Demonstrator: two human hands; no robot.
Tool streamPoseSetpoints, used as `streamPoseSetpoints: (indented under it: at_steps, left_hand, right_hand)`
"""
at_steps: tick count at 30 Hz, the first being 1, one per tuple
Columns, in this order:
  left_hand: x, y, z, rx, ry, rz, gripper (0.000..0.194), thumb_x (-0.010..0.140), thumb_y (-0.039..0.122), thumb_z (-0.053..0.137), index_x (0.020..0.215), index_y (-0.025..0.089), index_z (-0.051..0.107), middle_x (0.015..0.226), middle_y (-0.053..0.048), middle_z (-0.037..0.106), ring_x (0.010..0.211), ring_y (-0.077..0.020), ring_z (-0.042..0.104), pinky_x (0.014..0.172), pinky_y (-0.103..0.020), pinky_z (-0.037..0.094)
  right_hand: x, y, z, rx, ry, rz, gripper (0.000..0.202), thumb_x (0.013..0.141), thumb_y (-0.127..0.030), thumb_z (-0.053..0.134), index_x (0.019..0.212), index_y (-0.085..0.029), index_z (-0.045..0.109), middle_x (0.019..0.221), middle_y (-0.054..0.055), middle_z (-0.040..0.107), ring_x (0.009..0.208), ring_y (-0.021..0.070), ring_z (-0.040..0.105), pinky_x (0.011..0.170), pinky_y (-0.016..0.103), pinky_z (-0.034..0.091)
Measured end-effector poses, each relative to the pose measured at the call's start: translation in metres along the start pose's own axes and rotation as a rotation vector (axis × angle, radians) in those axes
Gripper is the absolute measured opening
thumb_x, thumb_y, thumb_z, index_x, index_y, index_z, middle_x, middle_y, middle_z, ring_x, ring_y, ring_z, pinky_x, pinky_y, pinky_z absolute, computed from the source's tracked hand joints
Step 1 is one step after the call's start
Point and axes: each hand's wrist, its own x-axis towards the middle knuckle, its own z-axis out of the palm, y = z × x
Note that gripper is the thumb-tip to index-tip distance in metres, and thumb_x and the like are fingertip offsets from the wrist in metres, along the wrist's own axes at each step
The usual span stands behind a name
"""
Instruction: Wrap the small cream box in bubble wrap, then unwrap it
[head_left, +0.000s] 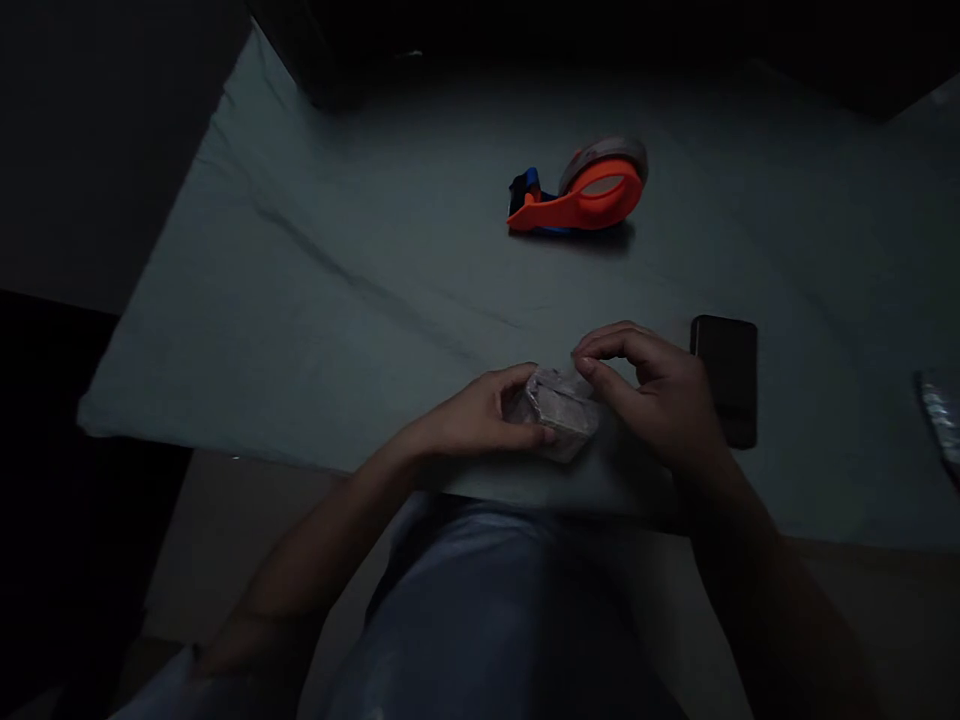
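A small box wrapped in clear plastic [566, 412] is held near the front edge of the table. My left hand [480, 412] grips it from the left, thumb on the near side and fingers round the far side. Just above its right end, my right hand [649, 385] has thumb and fingertips pinched together. A pale, see-through bit of the wrap seems to reach those fingertips, but the dim light hides exactly what they hold.
An orange and blue tape dispenser [581, 195] with a tape roll lies farther back on the cloth-covered table [360, 230]. A dark phone-like slab [726, 380] lies beside my right hand. Something shiny and silvery [941, 415] shows at the right edge.
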Motion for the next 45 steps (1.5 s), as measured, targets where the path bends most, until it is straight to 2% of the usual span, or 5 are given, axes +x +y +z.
streamPoseSetpoints:
  at_steps: [15, 26, 33, 40, 45]
  left_hand:
    - [0.006, -0.007, -0.009, 0.264, 0.241, 0.264, 0.057, 0.073, 0.017, 0.067, 0.127, 0.022, 0.05, 0.132, -0.009, 0.054, 0.123, -0.0221, 0.053, 0.104, -0.035, 0.044]
    - [0.024, -0.02, -0.036, 0.588, 0.091, 0.352, 0.067, 0.078, 0.026, 0.062, 0.141, 0.024, 0.039, 0.139, -0.011, 0.048, 0.132, -0.0231, 0.043, 0.113, -0.04, 0.033]
    - [-0.002, -0.016, -0.058, 0.727, 0.238, 0.306, 0.093, 0.071, 0.026, 0.061, 0.151, 0.029, 0.013, 0.155, -0.009, 0.025, 0.145, -0.0298, 0.02, 0.119, -0.05, 0.016]
    - [-0.005, -0.029, -0.037, 0.91, 0.27, 0.196, 0.088, 0.073, 0.022, 0.06, 0.149, 0.026, 0.016, 0.148, -0.012, 0.037, 0.147, -0.0326, 0.007, 0.116, -0.062, 0.005]
    - [0.013, -0.035, -0.027, 0.92, 0.352, 0.287, 0.069, 0.074, 0.027, 0.068, 0.137, 0.022, 0.039, 0.132, -0.012, 0.052, 0.14, -0.0294, 0.027, 0.116, -0.051, 0.023]
  right_hand:
    - [-0.031, -0.006, 0.024, -0.435, -0.077, -0.414, 0.023, 0.084, -0.019, 0.056, 0.107, -0.02, 0.06, 0.109, 0.011, 0.064, 0.12, 0.03, 0.052, 0.1, 0.052, 0.043]
    - [-0.04, 0.01, 0.016, -0.378, 0.159, -0.239, 0.032, 0.083, -0.016, 0.054, 0.114, -0.026, 0.058, 0.121, 0.011, 0.057, 0.122, 0.0331, 0.05, 0.1, 0.06, 0.042]
    - [-0.047, 0.026, 0.005, -0.33, 0.398, -0.026, 0.047, 0.085, -0.019, 0.055, 0.132, -0.024, 0.048, 0.129, 0.014, 0.053, 0.125, 0.0318, 0.049, 0.102, 0.059, 0.043]
    - [-0.043, 0.026, 0.014, -0.292, 0.162, -0.133, 0.027, 0.084, -0.012, 0.057, 0.107, -0.025, 0.063, 0.114, 0.01, 0.061, 0.109, 0.027, 0.058, 0.091, 0.05, 0.05]
    - [-0.022, 0.016, 0.02, -0.367, 0.003, -0.307, 0.028, 0.085, -0.009, 0.053, 0.108, -0.021, 0.062, 0.116, 0.014, 0.06, 0.113, 0.0274, 0.055, 0.092, 0.049, 0.048]
